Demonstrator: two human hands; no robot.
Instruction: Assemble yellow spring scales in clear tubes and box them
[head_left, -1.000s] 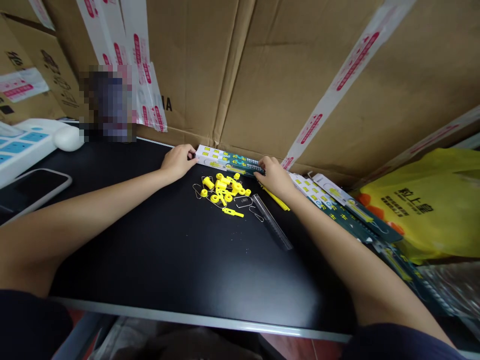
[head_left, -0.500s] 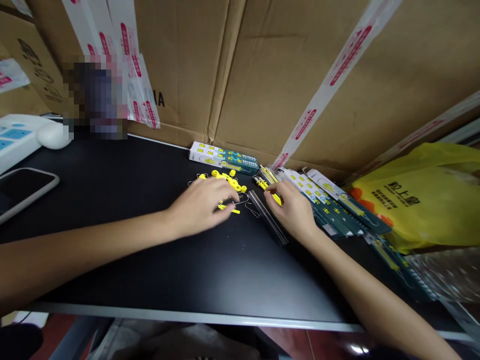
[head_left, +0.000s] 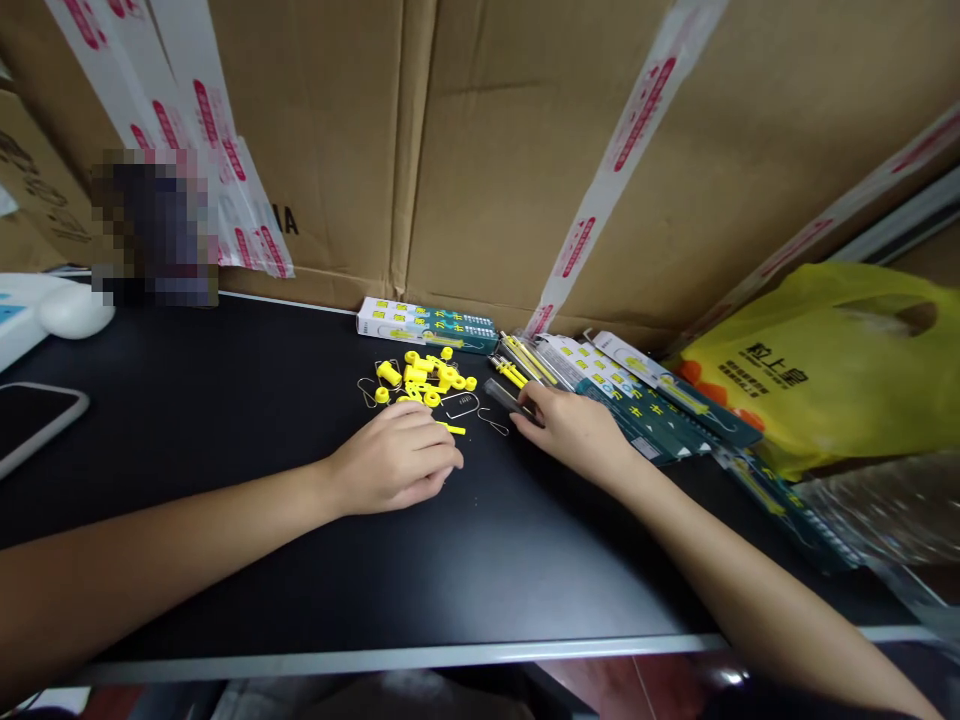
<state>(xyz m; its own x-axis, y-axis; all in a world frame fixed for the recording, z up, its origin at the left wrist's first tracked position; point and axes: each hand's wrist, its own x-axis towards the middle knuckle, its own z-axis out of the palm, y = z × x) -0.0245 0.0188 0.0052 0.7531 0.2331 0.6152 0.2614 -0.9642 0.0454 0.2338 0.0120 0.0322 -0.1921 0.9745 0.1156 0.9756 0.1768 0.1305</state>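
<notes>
My right hand (head_left: 574, 428) has its fingers closed on a clear plastic tube (head_left: 504, 395) lying low over the black table. My left hand (head_left: 397, 462) rests on the table with curled fingers; anything inside them is hidden. Just beyond it lies a pile of small yellow plastic parts (head_left: 416, 373), caps and rings among them. A thin yellow rod (head_left: 452, 429) shows past the left knuckles. Bent wire hooks (head_left: 493, 421) lie between my hands. Several yellow rods with metal springs (head_left: 517, 365) lie beyond the right fingertips.
A printed box (head_left: 427, 325) stands against the cardboard. At right are flat printed boxes (head_left: 637, 400), a yellow plastic bag (head_left: 825, 370) and clear plastic packaging (head_left: 892, 505). A phone (head_left: 37, 420) and a white device (head_left: 37, 315) sit at left. The table edge (head_left: 420, 658) runs near my body.
My left hand has drawn back toward me from the yellow parts, its fingers now curled. My right hand has closed on the clear tube, which was lying beside it. The view has shifted slightly.
</notes>
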